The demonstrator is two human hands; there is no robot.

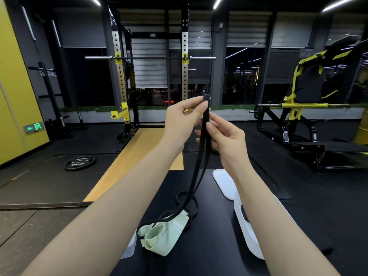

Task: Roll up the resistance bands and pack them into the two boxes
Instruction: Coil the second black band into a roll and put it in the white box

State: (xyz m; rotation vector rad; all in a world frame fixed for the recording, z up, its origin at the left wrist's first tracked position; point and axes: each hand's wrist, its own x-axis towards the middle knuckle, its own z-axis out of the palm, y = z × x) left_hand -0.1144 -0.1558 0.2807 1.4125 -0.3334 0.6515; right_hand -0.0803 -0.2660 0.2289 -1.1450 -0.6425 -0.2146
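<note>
Holding the folded end of a long black rubber resistance band [205, 116] up at chest height, the left hand [182, 124] pinches its top while the right hand [227, 140] pinches just below; the rest trails onto the black table [209, 246] beside a crumpled pale-green band [163, 238]. Rolling looks about to begin, which calls for winding the pinched end tightly downward, then placing it in a clear plastic box [245, 232].

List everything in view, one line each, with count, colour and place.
black band: one, black, pinched up in both hands, its tail looping onto the table
green band: one, pale green, crumpled on the table
boxes: two, clear, right and left of the green band
lid: one, white, far right of the table
table: one, black
weight plate: one, black, floor at left
rack: one, black and yellow, behind
left hand: pinching the band's top
right hand: pinching lower
</note>
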